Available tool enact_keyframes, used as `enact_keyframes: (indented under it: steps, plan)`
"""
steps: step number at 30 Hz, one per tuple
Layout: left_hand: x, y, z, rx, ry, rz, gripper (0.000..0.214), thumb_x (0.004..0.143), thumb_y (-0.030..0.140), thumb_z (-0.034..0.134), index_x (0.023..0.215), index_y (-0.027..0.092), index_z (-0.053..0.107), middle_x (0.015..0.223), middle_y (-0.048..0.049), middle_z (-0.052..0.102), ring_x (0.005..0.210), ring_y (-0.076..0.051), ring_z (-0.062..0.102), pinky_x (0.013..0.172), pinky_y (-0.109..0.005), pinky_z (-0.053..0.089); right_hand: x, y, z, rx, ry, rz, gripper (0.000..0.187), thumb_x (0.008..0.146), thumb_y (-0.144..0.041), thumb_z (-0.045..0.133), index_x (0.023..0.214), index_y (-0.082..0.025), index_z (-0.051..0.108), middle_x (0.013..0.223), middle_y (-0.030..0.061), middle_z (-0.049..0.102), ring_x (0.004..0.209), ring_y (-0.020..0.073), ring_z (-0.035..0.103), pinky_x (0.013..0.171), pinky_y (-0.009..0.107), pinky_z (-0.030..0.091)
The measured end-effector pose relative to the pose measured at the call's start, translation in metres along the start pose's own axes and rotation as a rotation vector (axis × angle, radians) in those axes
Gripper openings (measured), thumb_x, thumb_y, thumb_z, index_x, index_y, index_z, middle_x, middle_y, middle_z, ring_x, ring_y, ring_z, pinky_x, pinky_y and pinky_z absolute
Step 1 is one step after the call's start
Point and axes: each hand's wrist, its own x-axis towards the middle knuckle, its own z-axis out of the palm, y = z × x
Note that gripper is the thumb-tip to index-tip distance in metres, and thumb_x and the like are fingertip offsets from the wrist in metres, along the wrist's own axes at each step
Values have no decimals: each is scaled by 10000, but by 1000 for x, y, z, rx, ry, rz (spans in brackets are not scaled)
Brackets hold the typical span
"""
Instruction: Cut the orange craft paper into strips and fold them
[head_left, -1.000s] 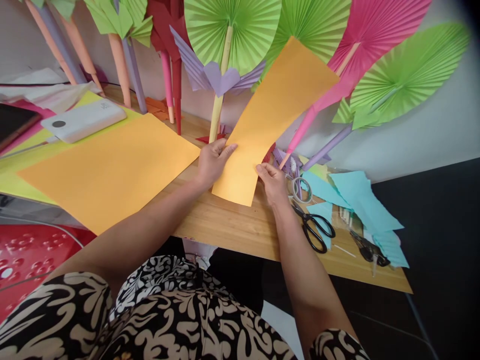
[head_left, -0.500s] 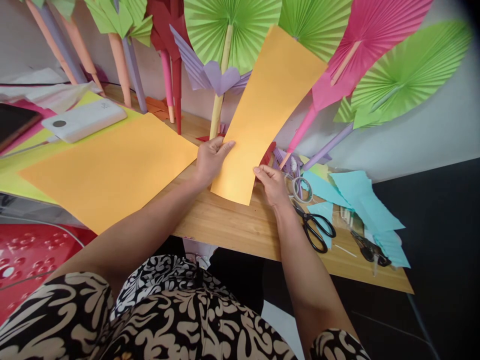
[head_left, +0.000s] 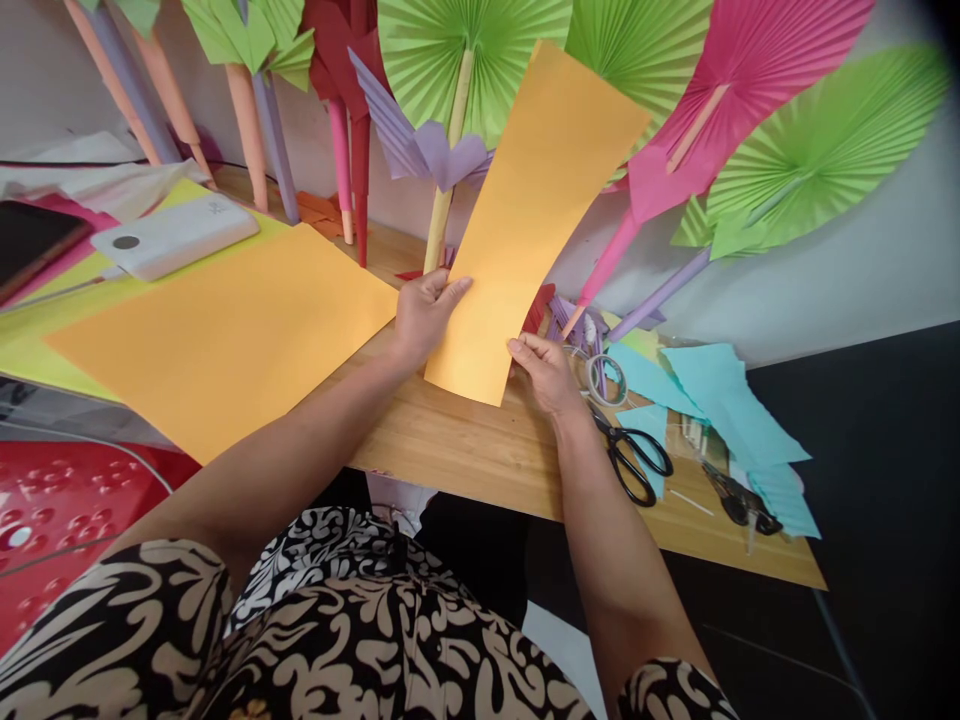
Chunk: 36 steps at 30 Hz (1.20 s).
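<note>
Between my hands, a long strip of orange paper [head_left: 544, 210] stands tilted up and slightly curved above the wooden table [head_left: 450, 440]. My left hand [head_left: 427, 315] pinches its left edge, thumb on the near face and fingers behind. Lower on the right edge, my right hand [head_left: 547, 370] grips it between thumb and fingers. A larger sheet of orange paper [head_left: 232, 330] lies flat to the left, close to my left forearm. Black-handled scissors [head_left: 634, 460] and a roll of tape [head_left: 604, 380] lie just right of my right hand.
Green pleated paper fans [head_left: 825, 160] and a pink paper fan [head_left: 757, 70] lean against the wall. A white power bank [head_left: 176, 238] and a dark phone [head_left: 37, 245] rest at the left. Turquoise paper scraps [head_left: 739, 400] and small dark scissors [head_left: 742, 500] lie at the right.
The view has shifted very slightly. The top of the orange strip leans a little further left; both hands keep the same grip.
</note>
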Motion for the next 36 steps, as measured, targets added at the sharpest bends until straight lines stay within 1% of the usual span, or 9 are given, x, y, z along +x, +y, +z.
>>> enact_keyframes:
  steps: [3,6,11,16,19,23,29,33,36]
  plan:
    - [1,-1,0,-24,5,-11,372,833,500,738,708,196,564,679,7,600,715,-141,605,589,-228,459,0,0,-1,10,-23,18,449,806,-644,728,659,-228,641,652,-17,610,632,149,540,626,287,430]
    - [1,-1,-1,-26,22,-11,343,843,474,734,723,194,578,684,7,615,738,-149,629,605,-230,473,0,0,-1,21,-42,44,449,796,-649,733,658,-229,653,651,-16,615,635,149,547,626,284,437]
    - [1,0,-2,5,23,1,353,845,469,735,702,197,560,672,11,607,721,-144,625,596,-231,466,-2,-3,0,7,-65,28,437,798,-606,752,617,-221,650,592,-25,593,573,132,515,612,284,424]
    - [3,0,-3,4,52,15,354,852,449,741,697,196,547,670,11,578,715,-139,605,596,-231,460,-2,-4,0,22,-56,37,405,769,-611,769,672,-228,678,640,-19,635,606,142,546,626,286,440]
    - [5,-1,-3,3,72,7,347,851,438,748,702,197,547,664,15,556,712,-136,591,597,-231,457,-2,-4,0,15,-84,52,418,755,-612,778,644,-226,662,621,-21,631,593,138,541,623,283,439]
    - [6,-2,-3,13,61,16,348,844,449,762,709,198,561,657,12,543,723,-146,583,601,-240,455,-3,-4,0,-31,-147,53,427,785,-600,760,626,-218,656,602,-18,626,573,132,530,608,279,424]
    - [10,0,-6,27,98,51,396,829,474,776,684,196,534,664,11,525,717,-139,562,607,-244,433,-3,-5,-2,-4,-161,23,408,821,-582,744,659,-215,672,637,-12,664,594,130,561,622,271,433]
    - [11,3,-7,24,116,49,388,836,457,773,685,198,527,665,16,520,709,-131,556,608,-244,416,-5,-9,-2,-76,-250,68,406,820,-552,761,632,-206,659,610,-3,677,559,125,561,583,261,414]
    - [11,5,-7,19,101,20,389,836,439,777,678,198,515,656,20,512,700,-126,544,604,-243,407,-5,-12,-2,-80,-298,63,416,852,-553,727,639,-203,655,613,3,683,551,123,558,573,259,411]
